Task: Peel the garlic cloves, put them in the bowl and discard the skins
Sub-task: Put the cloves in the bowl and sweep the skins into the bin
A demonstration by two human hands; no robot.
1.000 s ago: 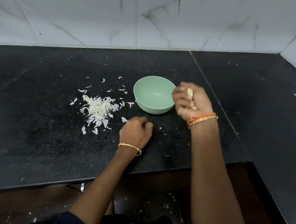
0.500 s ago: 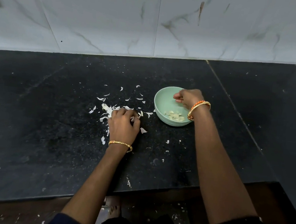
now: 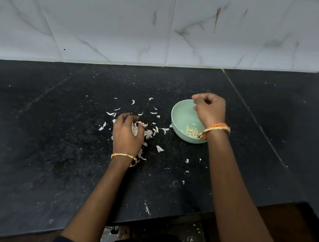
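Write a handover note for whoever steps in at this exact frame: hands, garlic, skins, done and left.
Left hand: on the counter, fingers curled round a clump of garlic skins.
Right hand: above the green bowl, fingers loosely curled, nothing visible in it.
Done: peeled garlic cloves lie in the bowl's bottom.
Left: gather the skins, those under the left hand and the flakes scattered around it toward the bowl and the counter's front edge, and discard them. No unpeeled cloves in view; no bin visible.

No readable text, label, brand, number or sign appears anywhere in the head view, from top edge to bottom.
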